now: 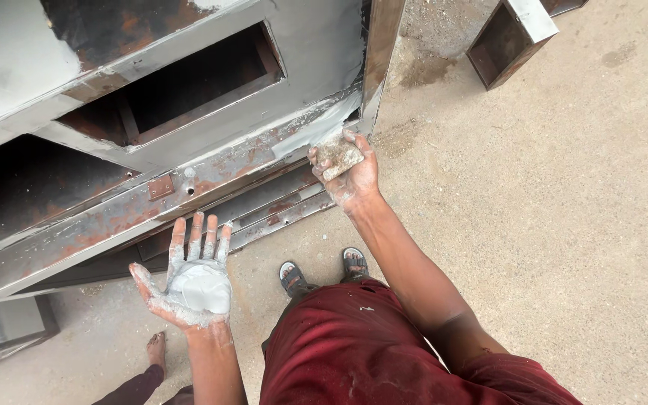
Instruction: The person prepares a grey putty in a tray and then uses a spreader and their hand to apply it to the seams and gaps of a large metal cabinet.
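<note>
Head view: my right hand [343, 169] pinches a scraper [338, 156] against the rusty frame [211, 169]; left hand [189, 281], fingers spread, cups grey putty [202, 289].

My left hand [189, 289] is caked whitish-grey, with a pale grey putty lump [202, 289] smooth across the palm. My right hand [348, 174] is dusted grey too, gripping a mottled grey-brown pad [339, 156]. The frame [189, 161] shows dull silver-grey with orange-brown rust patches and streaks, and a fresh light-grey smear [316, 129] near its corner. My shorts [361, 345] are dark red, flecked white. The ground [549, 195] is sandy beige. My sandals [294, 277] are black.
</note>
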